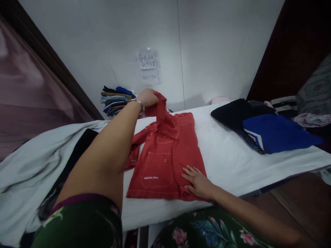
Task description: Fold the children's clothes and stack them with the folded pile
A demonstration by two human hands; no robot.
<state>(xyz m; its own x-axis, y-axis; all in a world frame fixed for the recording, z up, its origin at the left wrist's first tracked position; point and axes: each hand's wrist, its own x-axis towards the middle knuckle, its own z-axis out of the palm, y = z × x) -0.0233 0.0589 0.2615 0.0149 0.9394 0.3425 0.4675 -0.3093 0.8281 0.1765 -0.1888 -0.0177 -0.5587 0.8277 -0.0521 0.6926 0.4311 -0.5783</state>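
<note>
White-draped counter (224, 162), and up top the left hand (148, 97) grips the raised red MAGICAL LAND jacket (157, 165); right hand (198, 182) rests splayed near its hem!

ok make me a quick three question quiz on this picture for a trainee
1. True or false: the right hand lies spread on the lower part of the red garment.
2. Multiple choice: what does the left hand hold up? A) a blue garment B) part of the red garment C) a paper note
3. Fill in: the white lettering on the red garment reads ____.

Key: 1. true; 2. B; 3. MAGICAL LAND
</note>
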